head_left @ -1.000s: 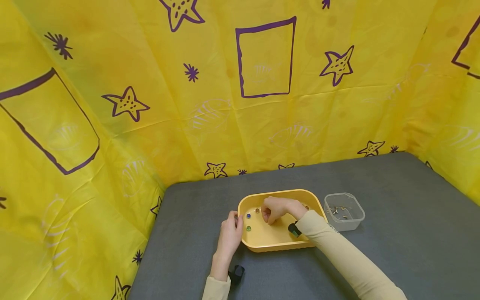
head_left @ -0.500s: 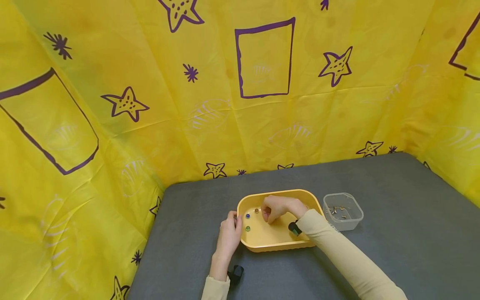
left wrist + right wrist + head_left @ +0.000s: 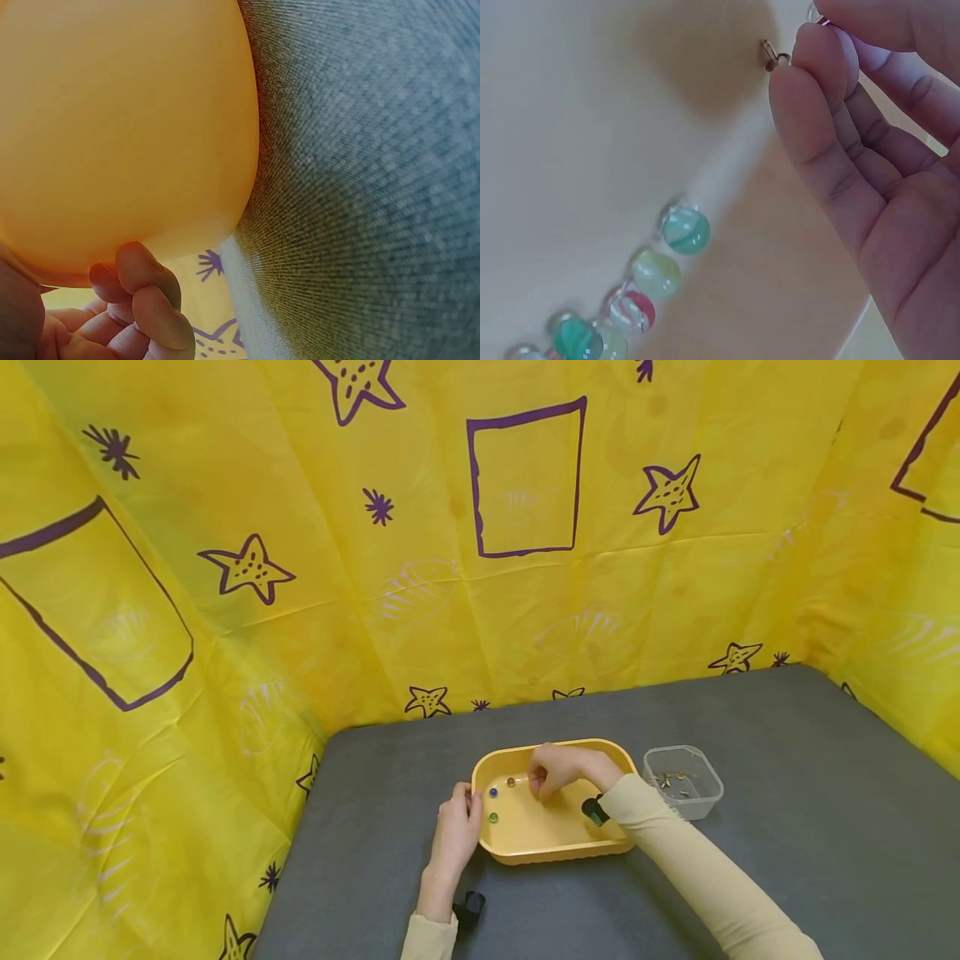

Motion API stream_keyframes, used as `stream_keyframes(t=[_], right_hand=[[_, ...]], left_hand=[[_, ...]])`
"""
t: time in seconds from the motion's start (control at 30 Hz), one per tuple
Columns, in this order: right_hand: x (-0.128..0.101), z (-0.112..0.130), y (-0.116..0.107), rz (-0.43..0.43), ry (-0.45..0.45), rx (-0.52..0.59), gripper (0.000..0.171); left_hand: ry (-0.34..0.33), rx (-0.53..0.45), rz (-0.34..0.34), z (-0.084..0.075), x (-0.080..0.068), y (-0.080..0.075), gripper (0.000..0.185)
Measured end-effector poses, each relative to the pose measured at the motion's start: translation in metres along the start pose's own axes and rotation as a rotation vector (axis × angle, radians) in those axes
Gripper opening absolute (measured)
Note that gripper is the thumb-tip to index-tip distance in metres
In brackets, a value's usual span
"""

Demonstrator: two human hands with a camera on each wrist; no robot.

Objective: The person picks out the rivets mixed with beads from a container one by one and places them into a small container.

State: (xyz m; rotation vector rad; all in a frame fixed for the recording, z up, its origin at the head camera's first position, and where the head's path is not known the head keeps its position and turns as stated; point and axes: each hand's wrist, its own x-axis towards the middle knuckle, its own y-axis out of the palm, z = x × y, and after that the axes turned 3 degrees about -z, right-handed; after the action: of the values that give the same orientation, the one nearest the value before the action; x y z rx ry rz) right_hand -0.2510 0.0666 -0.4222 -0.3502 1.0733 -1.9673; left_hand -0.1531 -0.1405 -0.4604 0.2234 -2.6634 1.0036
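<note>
A yellow plastic tub (image 3: 525,839) stands on the grey table, with blue, brown and green marbles (image 3: 492,817) at its left end. My left hand (image 3: 454,831) holds the tub's left rim; in the left wrist view its curled fingers (image 3: 154,289) lie against the outer wall. Inside the tub, my right hand (image 3: 557,768) has thumb and fingertips together. The right wrist view shows a glint of a small shiny piece (image 3: 823,21) between them, mostly hidden. A small coppery metal piece (image 3: 771,54) shows just past the fingertips, and several swirled glass marbles (image 3: 655,274) lie along the tub's edge.
To the right of the tub stands a clear plastic container (image 3: 705,802) with several small metal pieces (image 3: 670,781) inside. The grey table (image 3: 397,785) ends at a yellow cloth backdrop (image 3: 420,643) with purple drawings.
My right hand has shifted slightly right and toward the tub's far side, fingertips still together. My left hand stays on the rim. The whole head view has drifted a little left.
</note>
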Motion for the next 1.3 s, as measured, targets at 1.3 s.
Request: stream_keyframes(t=[1.3], right_hand=[[-0.033, -0.003, -0.028, -0.060, 0.023, 0.002, 0.006]], left_hand=[[-0.026, -0.002, 0.019, 0.001, 0.001, 0.000, 0.018]])
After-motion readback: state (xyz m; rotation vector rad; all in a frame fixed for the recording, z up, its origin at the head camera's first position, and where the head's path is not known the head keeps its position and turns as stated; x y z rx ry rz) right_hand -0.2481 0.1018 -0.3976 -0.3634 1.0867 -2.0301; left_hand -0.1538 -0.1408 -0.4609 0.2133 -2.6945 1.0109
